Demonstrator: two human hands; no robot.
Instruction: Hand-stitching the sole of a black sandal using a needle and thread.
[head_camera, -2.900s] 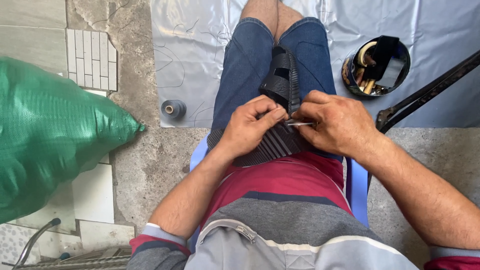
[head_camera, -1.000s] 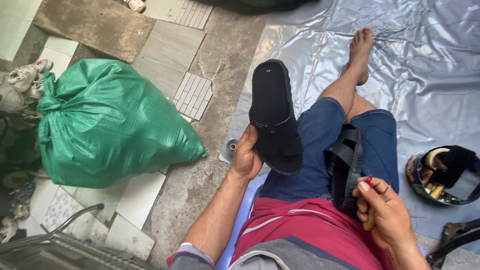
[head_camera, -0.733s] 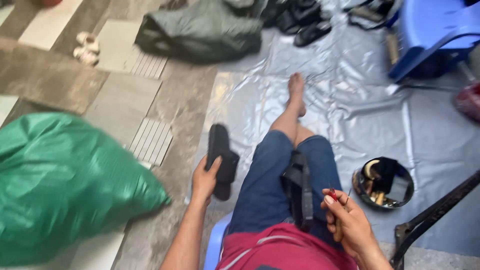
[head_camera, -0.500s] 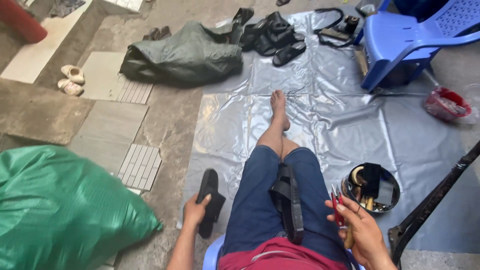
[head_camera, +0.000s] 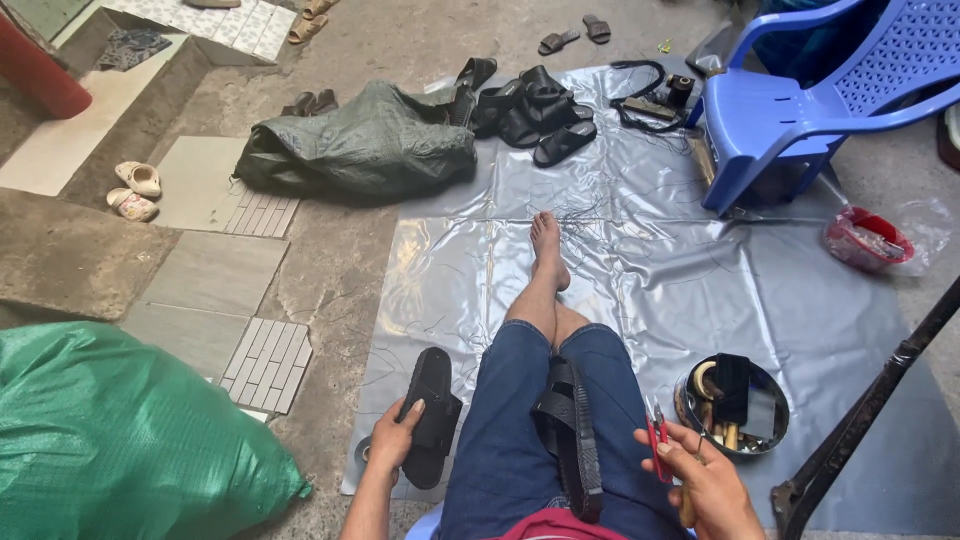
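My left hand (head_camera: 392, 442) grips a black sandal (head_camera: 428, 415) beside my left thigh, low over the tarp (head_camera: 640, 290), while my right hand (head_camera: 700, 480) pinches red snips (head_camera: 657, 450) near the tool tin (head_camera: 735, 405).

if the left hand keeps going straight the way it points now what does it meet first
The left hand points up and away from the body, gripping a black sandal. Beyond the sandal, the line probably meets only the grey plastic sheet on the ground; depth is hard to judge.

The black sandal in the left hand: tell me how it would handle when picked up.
The black sandal probably feels light: the left hand holds it one-handed by its edge. Its flat sole looks fairly stiff, with no sag. It is unlikely to roll.
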